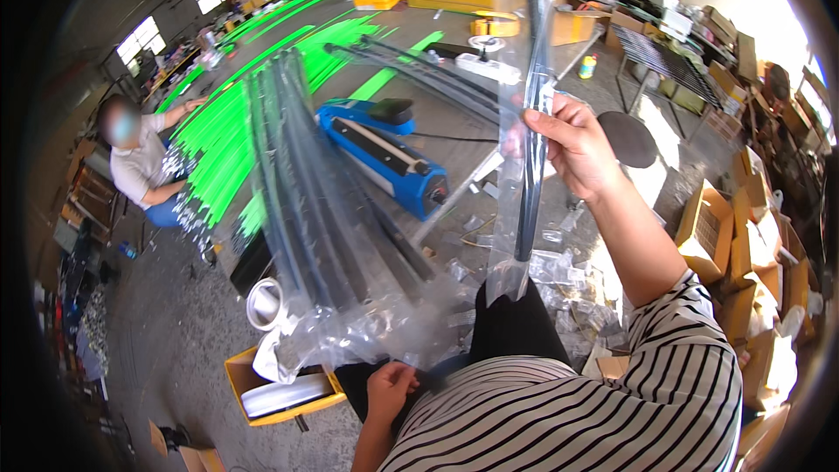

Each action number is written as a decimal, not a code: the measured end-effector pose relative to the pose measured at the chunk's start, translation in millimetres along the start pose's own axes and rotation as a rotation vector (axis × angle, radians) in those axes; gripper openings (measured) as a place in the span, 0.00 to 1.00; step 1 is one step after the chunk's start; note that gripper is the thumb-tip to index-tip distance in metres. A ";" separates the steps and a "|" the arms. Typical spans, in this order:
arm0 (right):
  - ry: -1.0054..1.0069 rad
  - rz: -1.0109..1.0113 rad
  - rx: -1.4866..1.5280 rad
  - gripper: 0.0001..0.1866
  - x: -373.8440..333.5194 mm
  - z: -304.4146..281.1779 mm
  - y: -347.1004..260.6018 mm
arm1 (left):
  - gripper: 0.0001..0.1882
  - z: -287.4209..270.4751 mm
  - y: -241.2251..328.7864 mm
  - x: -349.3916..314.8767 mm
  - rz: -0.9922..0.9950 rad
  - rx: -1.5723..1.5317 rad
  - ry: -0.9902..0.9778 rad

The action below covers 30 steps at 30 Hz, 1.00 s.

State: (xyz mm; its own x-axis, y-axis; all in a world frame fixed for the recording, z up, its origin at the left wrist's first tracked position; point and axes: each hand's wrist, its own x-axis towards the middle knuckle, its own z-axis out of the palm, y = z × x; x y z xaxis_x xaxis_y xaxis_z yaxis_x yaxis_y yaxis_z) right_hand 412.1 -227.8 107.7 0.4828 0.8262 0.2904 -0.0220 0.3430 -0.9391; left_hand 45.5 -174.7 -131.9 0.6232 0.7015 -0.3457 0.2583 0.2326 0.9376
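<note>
My right hand (572, 144) is raised and grips a long black rod (531, 183) that sits inside a clear plastic sleeve (507, 236); the sleeve hangs down past my hand. My left hand (391, 387) is low by my lap, closed on the bottom ends of a bundle of bagged black rods (301, 201). That bundle leans up and away over the table. A blue heat sealer (384, 153) lies on the table just beyond the bundle.
Bright green rods (227, 135) cover the long table's left side, where another person (140, 162) sits. A yellow bin (280, 385) with tape rolls stands by my left knee. Cardboard boxes (725, 236) pile up at right. A round stool (627, 138) stands past my right hand.
</note>
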 end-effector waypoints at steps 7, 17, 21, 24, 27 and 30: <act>-0.035 -0.047 0.213 0.08 -12.4 56.3 -1.0 | 0.10 21.2 94.2 -34.3 0.162 0.187 -0.314; -0.028 -0.099 0.582 0.07 -41.8 151.4 31.3 | 0.25 28.4 178.3 -21.4 0.724 -0.912 0.040; 0.057 -0.062 0.635 0.08 -49.1 160.6 40.6 | 0.19 22.2 195.2 -15.6 0.764 -1.059 0.159; 0.064 -0.029 0.642 0.07 -54.2 161.5 47.8 | 0.13 19.2 197.3 -14.6 0.758 -1.108 0.160; 0.065 -0.003 0.639 0.07 -59.1 165.4 52.6 | 0.13 20.0 196.5 -12.7 0.752 -1.119 0.189; 0.058 0.009 0.605 0.07 -62.8 168.8 56.5 | 0.11 22.7 194.5 -12.0 0.720 -1.093 0.229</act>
State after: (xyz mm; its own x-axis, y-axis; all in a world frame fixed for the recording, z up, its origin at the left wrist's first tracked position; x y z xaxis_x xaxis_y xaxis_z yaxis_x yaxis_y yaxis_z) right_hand 232.8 -184.8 67.4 0.5265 0.8106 0.2564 -0.5122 0.5431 -0.6654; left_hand 105.1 -153.2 53.8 0.2044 0.9673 0.1500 -0.8644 0.1064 0.4914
